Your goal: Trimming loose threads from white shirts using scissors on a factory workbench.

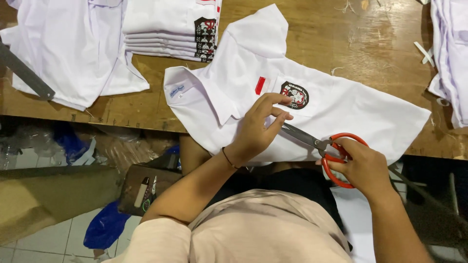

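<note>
Head view, looking down over the person's chest onto a wooden counter. A white shirt lies flat across the near edge of the counter, collar toward the left, its lower edge hanging just over the counter's rim; it bears a small red rectangular patch and, just to the right of that, a round dark emblem on the chest pocket. The left hand rests on the shirt directly below the emblem, fingers curled and drawn together, the tips touching the fabric at the emblem's lower left edge; whether they pinch a thread cannot be told. A thin dark band circles the left wrist. The right hand is closed through the red loops of a pair of scissors, which it holds at the shirt's lower edge; the grey blades point left and upward, and their tip disappears beneath the left hand's fingers. At upper left, a stack of folded white shirts with matching emblems stands beside a loose white shirt; a grey metal ruler lies across that loose shirt. More white cloth sits at the right edge. Thread scraps dot the counter.
</note>
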